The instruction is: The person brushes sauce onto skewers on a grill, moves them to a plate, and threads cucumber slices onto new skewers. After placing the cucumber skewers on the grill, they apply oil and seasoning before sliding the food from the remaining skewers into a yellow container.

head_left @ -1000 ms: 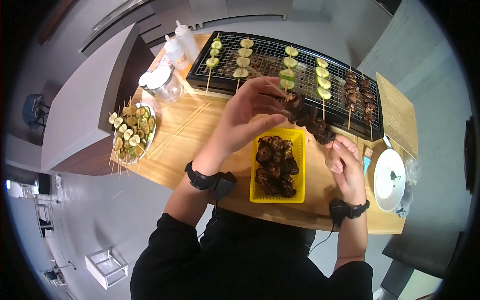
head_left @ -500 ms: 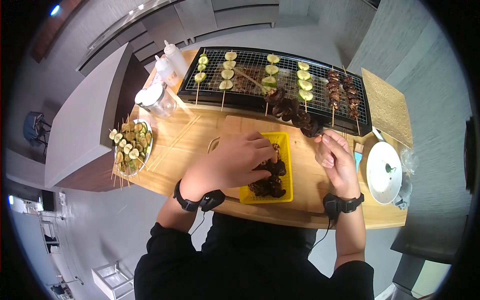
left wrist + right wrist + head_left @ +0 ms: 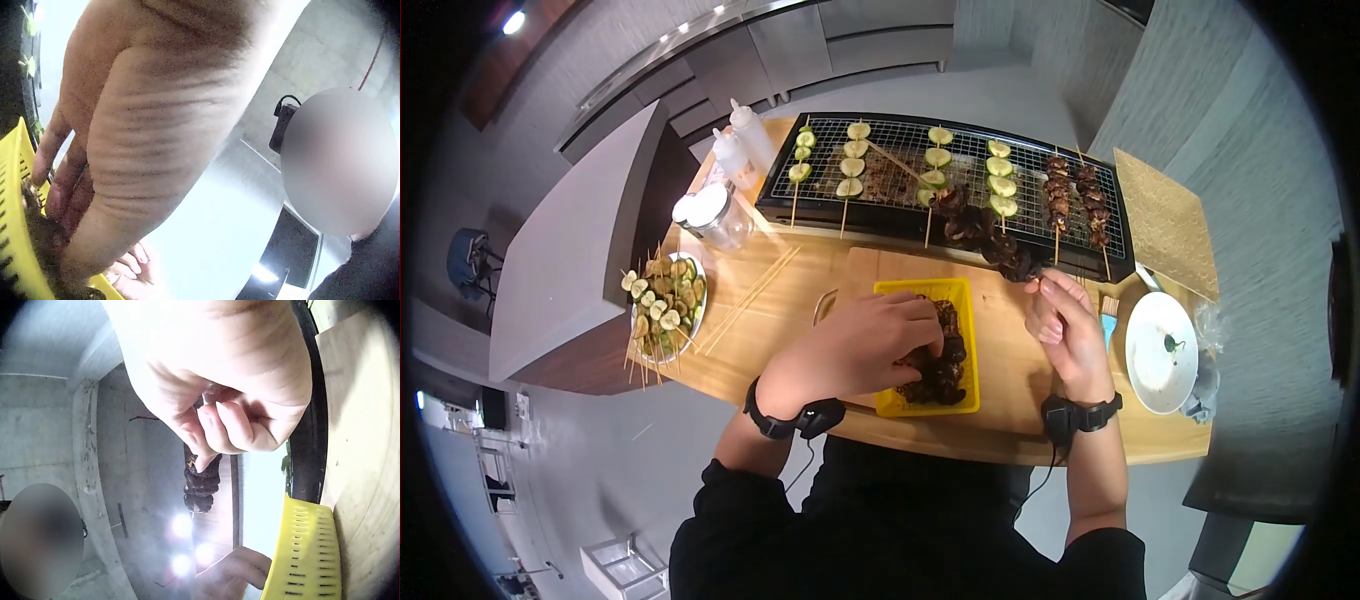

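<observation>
My right hand pinches the near end of a wooden skewer threaded with dark brown mushrooms. The skewer slants up and left, its bare tip overlapping the grill in the head view. The mushrooms also show below the curled right fingers in the right wrist view. My left hand reaches into a yellow slotted basket from the left. Its fingers point down among loose dark mushrooms, thumb and fingers apart. The fingertips are partly hidden by the mushrooms and basket wall.
A black grill along the back carries zucchini skewers and dark meat-like skewers. Left are squeeze bottles, a jar, bare skewers and a loaded plate. Right are a brush and white bowl.
My left hand left the skewer's upper end and came down into the basket, where it stays. My right hand keeps hold of the skewer. The camera view has shifted slightly.
</observation>
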The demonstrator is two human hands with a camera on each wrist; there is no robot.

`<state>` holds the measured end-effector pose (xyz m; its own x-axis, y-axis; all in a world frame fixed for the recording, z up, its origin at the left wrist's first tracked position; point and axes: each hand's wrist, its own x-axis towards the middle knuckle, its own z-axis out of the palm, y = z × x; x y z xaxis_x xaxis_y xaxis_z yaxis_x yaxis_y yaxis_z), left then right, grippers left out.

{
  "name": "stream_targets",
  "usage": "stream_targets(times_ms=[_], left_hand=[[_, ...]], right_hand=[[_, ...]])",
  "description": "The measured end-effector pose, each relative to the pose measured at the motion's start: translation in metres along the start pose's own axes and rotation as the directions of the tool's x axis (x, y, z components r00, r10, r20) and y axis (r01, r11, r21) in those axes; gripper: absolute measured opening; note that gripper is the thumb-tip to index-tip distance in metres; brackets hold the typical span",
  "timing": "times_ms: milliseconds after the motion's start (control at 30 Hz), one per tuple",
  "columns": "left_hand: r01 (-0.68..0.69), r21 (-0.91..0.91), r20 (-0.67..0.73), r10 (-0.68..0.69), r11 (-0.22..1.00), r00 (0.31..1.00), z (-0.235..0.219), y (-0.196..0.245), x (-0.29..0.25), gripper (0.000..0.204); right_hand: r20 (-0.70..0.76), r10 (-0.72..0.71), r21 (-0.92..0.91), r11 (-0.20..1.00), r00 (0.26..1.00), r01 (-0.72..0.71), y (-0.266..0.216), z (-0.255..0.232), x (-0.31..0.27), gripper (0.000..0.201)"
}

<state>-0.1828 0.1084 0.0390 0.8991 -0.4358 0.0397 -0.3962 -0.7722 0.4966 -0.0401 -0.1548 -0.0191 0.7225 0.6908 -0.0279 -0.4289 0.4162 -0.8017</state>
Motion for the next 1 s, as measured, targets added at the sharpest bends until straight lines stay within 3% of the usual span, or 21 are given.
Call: stream_targets(times_ms=[233, 433, 533, 567, 633, 733, 833, 867, 967, 1000], left_hand=[[0.105, 0.021, 0.050, -0.106, 0.994, 0.993, 0.001, 0.011, -0.008, 0.030], [0.065, -0.037, 0.013, -0.065, 0.997, 0.998, 0.002, 0.006, -0.011, 0.033], [-0.134, -0.178, -0.178, 0.102, 0.975, 0.979, -0.005, -0.004, -0.006, 0.027], [-0.185, -0.276, -0.287, 0.102, 0.943, 0.952, -0.007, -0.008, -0.003, 0.026], [-0.312, -0.439, -0.496, 0.063, 0.843, 0.866, -0.013, -0.017, 0.005, 0.024], [-0.521, -0.722, -0.641, -0.156, 0.454, 0.752, -0.010, -0.051, 0.017, 0.025], [-0.649, -0.759, -0.635, -0.280, 0.055, 0.720, -0.001, -0.076, 0.019, 0.029], [-0.660, -0.752, -0.635, -0.274, 0.004, 0.722, 0.002, -0.079, 0.019, 0.027], [-0.666, -0.730, -0.536, -0.478, -0.152, 0.696, 0.013, -0.083, 0.020, 0.024], [-0.671, -0.719, -0.530, -0.482, -0.181, 0.698, 0.017, -0.085, 0.019, 0.024]], right_hand=[[0.008, 0.012, 0.006, 1.000, 1.000, -0.012, 0.001, -0.001, 0.000, 0.020], [-0.001, 0.019, 0.016, 1.000, 1.000, -0.019, 0.001, -0.001, 0.000, 0.020], [0.010, 0.020, 0.056, 0.998, 1.000, -0.021, 0.002, -0.004, 0.001, 0.020], [0.016, 0.023, 0.073, 0.997, 1.000, -0.024, 0.002, -0.004, 0.000, 0.019], [0.009, 0.021, 0.090, 0.996, 1.000, -0.022, 0.001, -0.004, 0.000, 0.019], [0.012, 0.012, 0.095, 0.995, 1.000, -0.013, 0.001, -0.004, 0.001, 0.019], [-0.007, 0.012, 0.089, 0.996, 1.000, -0.011, 0.001, -0.003, 0.001, 0.018], [-0.018, 0.016, 0.087, 0.996, 1.000, -0.014, 0.002, -0.003, 0.001, 0.018], [-0.025, 0.024, 0.057, 0.998, 0.999, -0.023, 0.002, -0.001, 0.001, 0.018], [-0.044, 0.028, 0.037, 0.999, 0.999, -0.026, 0.003, -0.001, 0.000, 0.018]])
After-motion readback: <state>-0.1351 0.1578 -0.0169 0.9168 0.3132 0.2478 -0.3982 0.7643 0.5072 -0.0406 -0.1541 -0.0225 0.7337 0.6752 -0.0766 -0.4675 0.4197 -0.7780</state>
